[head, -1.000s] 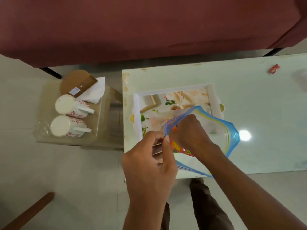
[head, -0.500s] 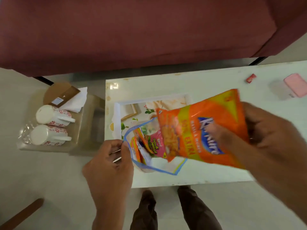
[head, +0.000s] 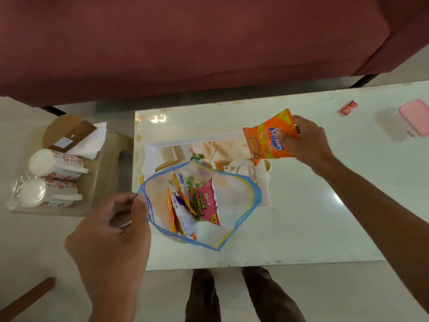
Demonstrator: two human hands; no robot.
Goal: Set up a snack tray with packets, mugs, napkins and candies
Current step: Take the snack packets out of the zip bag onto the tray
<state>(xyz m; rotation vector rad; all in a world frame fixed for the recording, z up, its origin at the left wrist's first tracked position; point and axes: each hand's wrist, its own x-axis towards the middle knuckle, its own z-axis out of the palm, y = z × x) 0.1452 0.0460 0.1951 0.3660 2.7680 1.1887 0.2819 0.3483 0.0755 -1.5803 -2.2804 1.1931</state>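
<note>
Two hands: left hand (head: 111, 231) nearer the person, right hand (head: 308, 142) farther out over the tabletop (head: 325, 217).
Left hand: thumb and fingers pinch the blue-edged rim of the clear zip bag (head: 232, 198), whose mouth gapes open.
Right hand: fingers curled round the orange packet (head: 267, 140), gripping its right edge; the packet hangs left of this hand, over the far right corner of the tray (head: 185, 141).
Zip bag: just right of the left hand, over the tray's near part; contact with the tray cannot be told.
Bag contents: pink packet (head: 204, 203) and orange-edged packets (head: 178, 212), standing on edge; count unclear.
Mugs: far mug (head: 55, 163) and near mug (head: 46, 192), side by side on a low stool (head: 109, 173), beyond and left of the left hand.
Napkins (head: 92, 140): white stack just beyond the mugs.
Candy (head: 349, 107): red, on the tabletop beyond and right of the right hand.
Pink-lidded box (head: 415, 117): well right of the right hand.
</note>
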